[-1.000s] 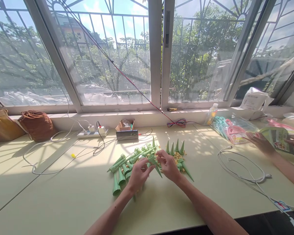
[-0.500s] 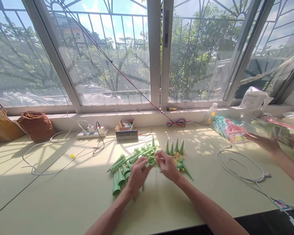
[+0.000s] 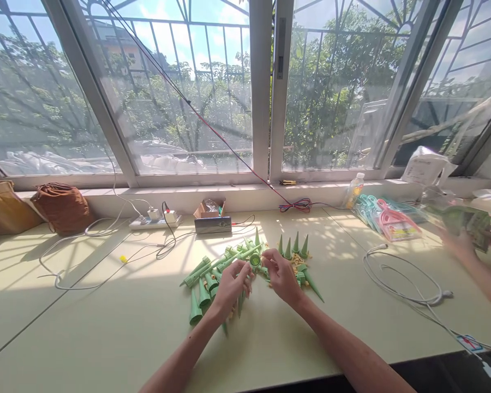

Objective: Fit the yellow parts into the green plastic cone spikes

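Note:
Above a pile of green plastic pieces, my left hand [image 3: 232,283] is closed with its fingertips at a green plastic cone [image 3: 255,260], whose round open end faces me. Just right of that rim, my right hand [image 3: 281,275] has its thumb and fingers pinched together; whatever is in the pinch is too small to make out. Hollow green cones [image 3: 195,314] lie to the left of my left hand. Several green spikes [image 3: 296,243] stand upright beyond my right hand, among small yellowish pieces [image 3: 298,260]. One long spike [image 3: 313,285] lies to the right.
A dark box-shaped device [image 3: 213,225] and a power strip [image 3: 155,220] stand at the back. White cable [image 3: 401,284] lies coiled at right. Pink and teal packaged items [image 3: 396,221] are beyond it, beside another person's hand [image 3: 458,245] holding a green package [image 3: 466,221].
My right fingers have drawn slightly back from the cone's rim, and my left fingers have shifted lower on it. The other person's hand has moved right with the green package.

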A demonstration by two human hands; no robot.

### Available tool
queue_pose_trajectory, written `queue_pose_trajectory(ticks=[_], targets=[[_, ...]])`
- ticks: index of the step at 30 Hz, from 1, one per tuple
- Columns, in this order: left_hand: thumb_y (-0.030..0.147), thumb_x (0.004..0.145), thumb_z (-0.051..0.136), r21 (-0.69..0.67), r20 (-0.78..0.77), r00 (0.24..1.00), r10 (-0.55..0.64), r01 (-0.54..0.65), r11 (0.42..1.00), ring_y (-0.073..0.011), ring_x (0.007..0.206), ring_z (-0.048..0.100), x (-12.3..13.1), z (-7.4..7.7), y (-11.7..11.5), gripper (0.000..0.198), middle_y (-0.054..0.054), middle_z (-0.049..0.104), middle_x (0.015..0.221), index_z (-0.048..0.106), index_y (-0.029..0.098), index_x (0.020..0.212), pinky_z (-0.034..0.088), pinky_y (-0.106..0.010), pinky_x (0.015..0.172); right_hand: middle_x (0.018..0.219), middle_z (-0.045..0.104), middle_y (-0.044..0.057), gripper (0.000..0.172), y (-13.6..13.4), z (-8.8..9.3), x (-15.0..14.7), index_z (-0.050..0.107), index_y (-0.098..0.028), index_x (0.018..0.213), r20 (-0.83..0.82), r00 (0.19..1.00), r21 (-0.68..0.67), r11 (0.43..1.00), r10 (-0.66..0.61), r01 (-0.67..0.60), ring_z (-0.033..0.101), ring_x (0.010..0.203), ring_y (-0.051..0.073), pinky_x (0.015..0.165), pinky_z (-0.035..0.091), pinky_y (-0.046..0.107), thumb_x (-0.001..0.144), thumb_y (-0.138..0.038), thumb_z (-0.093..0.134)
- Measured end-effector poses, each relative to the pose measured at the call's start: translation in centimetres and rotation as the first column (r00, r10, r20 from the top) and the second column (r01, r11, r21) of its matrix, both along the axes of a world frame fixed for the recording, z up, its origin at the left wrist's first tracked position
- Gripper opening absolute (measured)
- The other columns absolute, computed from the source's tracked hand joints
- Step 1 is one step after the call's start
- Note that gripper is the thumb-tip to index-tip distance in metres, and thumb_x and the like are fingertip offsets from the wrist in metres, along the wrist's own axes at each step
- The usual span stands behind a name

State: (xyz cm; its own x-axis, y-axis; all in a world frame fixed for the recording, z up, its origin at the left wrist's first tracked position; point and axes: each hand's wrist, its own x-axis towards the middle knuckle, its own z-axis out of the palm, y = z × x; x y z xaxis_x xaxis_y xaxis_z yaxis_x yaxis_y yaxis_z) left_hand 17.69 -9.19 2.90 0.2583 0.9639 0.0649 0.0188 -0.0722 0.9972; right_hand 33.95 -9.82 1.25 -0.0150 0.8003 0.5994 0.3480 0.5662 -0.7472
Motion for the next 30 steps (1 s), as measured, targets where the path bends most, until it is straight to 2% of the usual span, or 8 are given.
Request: queue_pose_trajectory(ticks=[5, 10, 14, 19, 22, 26, 30], targets=[[0.067, 0.082, 0.052, -0.207, 0.136, 0.975, -0.176, 0.201, 0.957, -0.0088, 0.042, 0.051, 0.0, 0.3, 0.1, 0.058, -0.003, 0.059, 0.066, 0.06, 0.012, 0.067, 0.039, -0.021, 0.036, 0.076, 0.06, 0.002, 0.014, 0.0, -0.2, 0.1, 0.054, -0.02, 0.099, 0.066, 0.998, 0.032, 0.999, 0.011, -0.013, 0.057, 0.065, 0.015, 0.063, 0.044, 0.024, 0.097, -0.028, 0.042], [0.063, 0.08, 0.06, -0.272, 0.237, 0.947, -0.219, 0.281, 0.921, -0.0081, 0.044, 0.05, -0.2, 0.5, 0.1, 0.052, -0.005, 0.061, 0.071, 0.061, 0.011, 0.073, 0.042, -0.02, 0.037, 0.077, 0.06, 0.002, 0.013, 0.2, -0.6, 0.1, 0.054, -0.02, 0.1, 0.099, 0.995, 0.052, 0.998, 0.028, -0.034, 0.055, 0.064, 0.014, 0.062, 0.042, 0.023, 0.097, -0.025, 0.042], [0.056, 0.083, 0.062, -0.257, 0.277, 0.921, -0.274, 0.346, 0.902, -0.0084, 0.049, 0.053, -0.6, 0.3, 0.3, 0.045, -0.008, 0.064, 0.081, 0.063, 0.011, 0.084, 0.044, -0.019, 0.039, 0.071, 0.056, 0.0, 0.014, 0.3, -0.8, 0.3, 0.054, -0.019, 0.1, 0.112, 0.993, 0.046, 0.998, 0.029, -0.034, 0.051, 0.058, 0.013, 0.057, 0.039, 0.022, 0.098, -0.026, 0.042], [0.055, 0.087, 0.058, -0.212, 0.267, 0.905, -0.333, 0.392, 0.895, -0.0083, 0.051, 0.055, -0.9, -0.1, 0.4, 0.045, -0.008, 0.063, 0.085, 0.063, 0.011, 0.093, 0.046, -0.018, 0.04, 0.072, 0.057, 0.0, 0.014, 0.2, -0.7, 0.4, 0.054, -0.019, 0.1, 0.094, 0.994, 0.035, 0.998, 0.05, -0.053, 0.053, 0.06, 0.013, 0.058, 0.041, 0.022, 0.098, -0.026, 0.042], [0.055, 0.086, 0.059, -0.181, 0.212, 0.913, -0.35, 0.388, 0.904, -0.0086, 0.053, 0.056, -1.0, -0.1, 0.3, 0.044, -0.004, 0.061, 0.081, 0.062, 0.013, 0.098, 0.047, -0.018, 0.042, 0.072, 0.058, 0.0, 0.014, 0.2, -0.6, 0.4, 0.055, -0.019, 0.1, 0.087, 0.995, 0.035, 0.998, 0.05, -0.053, 0.052, 0.059, 0.013, 0.058, 0.041, 0.022, 0.097, -0.026, 0.043], [0.054, 0.087, 0.059, -0.136, 0.118, 0.921, -0.371, 0.385, 0.913, -0.0095, 0.053, 0.055, -1.1, 0.0, 0.3, 0.044, 0.001, 0.054, 0.065, 0.059, 0.014, 0.104, 0.047, -0.018, 0.044, 0.076, 0.06, 0.002, 0.014, 0.4, -0.6, 0.5, 0.055, -0.018, 0.1, 0.075, 0.996, 0.036, 0.998, 0.051, -0.054, 0.054, 0.061, 0.013, 0.059, 0.042, 0.022, 0.096, -0.025, 0.044], [0.053, 0.089, 0.056, -0.087, 0.035, 0.932, -0.361, 0.362, 0.928, -0.0111, 0.051, 0.054, -1.1, -0.2, 0.2, 0.049, 0.003, 0.053, 0.058, 0.054, 0.012, 0.115, 0.048, -0.02, 0.046, 0.077, 0.061, 0.002, 0.013, 0.4, -0.6, 0.5, 0.055, -0.018, 0.099, 0.075, 0.996, 0.041, 0.998, 0.049, -0.052, 0.054, 0.063, 0.013, 0.06, 0.042, 0.022, 0.096, -0.023, 0.044]])
